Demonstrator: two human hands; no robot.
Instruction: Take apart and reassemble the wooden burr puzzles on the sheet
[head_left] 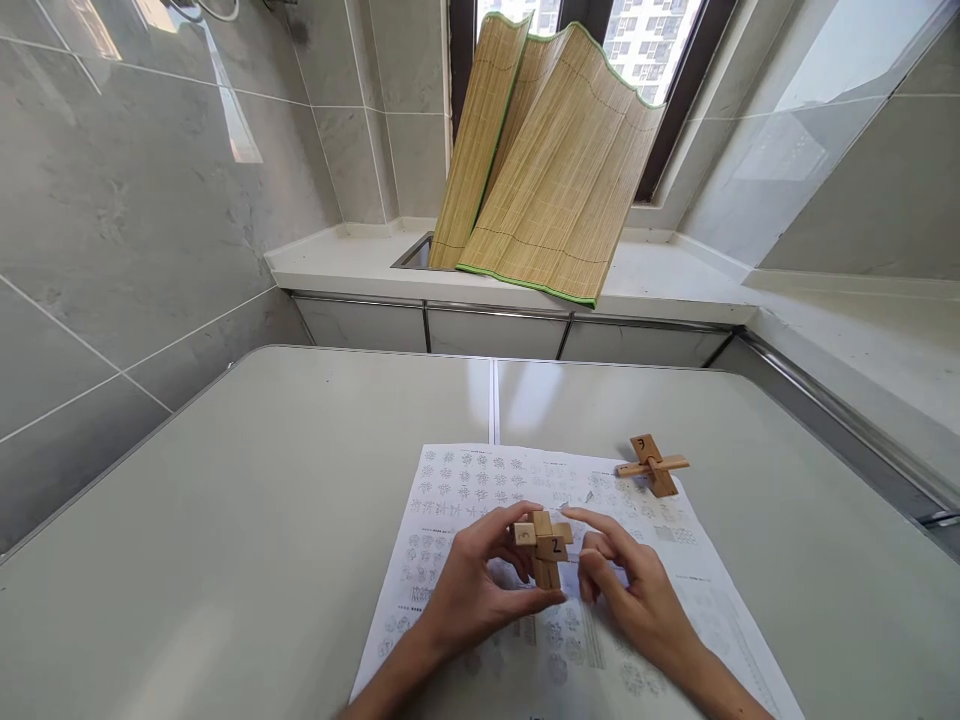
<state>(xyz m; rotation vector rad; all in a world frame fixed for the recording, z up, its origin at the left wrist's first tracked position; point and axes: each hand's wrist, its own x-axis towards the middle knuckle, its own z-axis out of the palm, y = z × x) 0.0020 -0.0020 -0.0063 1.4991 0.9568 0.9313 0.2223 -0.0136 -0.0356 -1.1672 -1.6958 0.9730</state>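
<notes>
My left hand [487, 575] grips a wooden burr puzzle [546, 548] between thumb and fingers, above a printed sheet. Interlocking blocks make up the puzzle, and one block face bears a dark "2". Close by on its right is my right hand [626, 580], index finger stretched toward the puzzle and the other fingers curled, with nothing held in it. The instruction sheet [465, 480] is large and white, covered with rows of small diagrams. At its upper right edge lies a second wooden piece, a cross of joined sticks [654, 466] with a dark number on one end.
A glossy light table [247, 500] with a central seam [494, 400] lies under the sheet. Behind it, a folded bamboo mat [562, 170] with green edging leans on a white ledge [675, 280] before a window. Grey tiled walls [150, 200] stand at both sides.
</notes>
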